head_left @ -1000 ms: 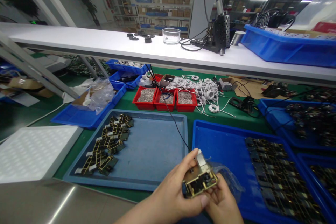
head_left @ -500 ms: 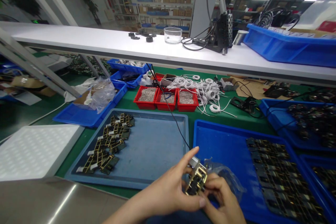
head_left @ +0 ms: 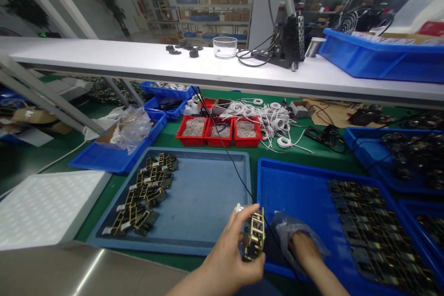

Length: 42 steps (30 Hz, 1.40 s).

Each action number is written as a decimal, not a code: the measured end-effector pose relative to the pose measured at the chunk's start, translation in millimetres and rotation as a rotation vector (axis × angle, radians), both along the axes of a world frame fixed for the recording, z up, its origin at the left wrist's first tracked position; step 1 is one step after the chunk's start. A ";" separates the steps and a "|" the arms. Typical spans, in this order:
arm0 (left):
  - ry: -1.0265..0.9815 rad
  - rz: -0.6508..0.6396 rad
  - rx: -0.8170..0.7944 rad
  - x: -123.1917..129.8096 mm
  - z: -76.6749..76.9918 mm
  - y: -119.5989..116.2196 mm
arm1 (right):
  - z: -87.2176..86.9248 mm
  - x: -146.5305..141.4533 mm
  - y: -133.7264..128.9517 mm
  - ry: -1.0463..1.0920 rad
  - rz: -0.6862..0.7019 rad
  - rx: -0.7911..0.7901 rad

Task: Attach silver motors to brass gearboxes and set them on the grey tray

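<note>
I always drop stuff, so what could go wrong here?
The left hand alone holds the board, so it might slip. The black cable passes beside the board in this view and could snag. The right hand is partly inside the bag, which might drag along if the hand pulls out.

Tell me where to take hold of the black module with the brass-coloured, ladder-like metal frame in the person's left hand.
Probably best by the long edges of the module's brass-coloured frame, coming from the right: it stands on end with that side exposed, while the left hand covers the left, index finger at the top and thumb at the bottom.
</note>
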<state>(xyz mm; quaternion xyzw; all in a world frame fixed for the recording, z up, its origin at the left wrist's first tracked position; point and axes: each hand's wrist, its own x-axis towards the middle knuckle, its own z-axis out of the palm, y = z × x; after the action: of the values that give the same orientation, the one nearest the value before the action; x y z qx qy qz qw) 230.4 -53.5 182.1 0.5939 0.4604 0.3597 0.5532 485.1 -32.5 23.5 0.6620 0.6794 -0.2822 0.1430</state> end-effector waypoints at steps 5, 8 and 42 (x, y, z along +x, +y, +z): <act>0.031 0.079 0.176 -5.6 -5.5 -3.8 | -2.7 -11.4 -5.0 -0.020 0.046 0.007; 0.014 0.095 0.204 -6.7 -6.9 -5.9 | -2.0 -10.2 -4.9 0.001 0.044 0.007; -0.274 0.072 -0.285 7.4 1.3 -2.9 | 158.8 -93.8 -26.4 1.058 -0.053 0.569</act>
<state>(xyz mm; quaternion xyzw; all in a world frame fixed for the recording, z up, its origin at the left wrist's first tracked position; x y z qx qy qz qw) 237.8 -56.3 183.4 0.4381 0.4478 0.3878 0.6761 391.3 -58.9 182.3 0.4606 0.6904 -0.3839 -0.4046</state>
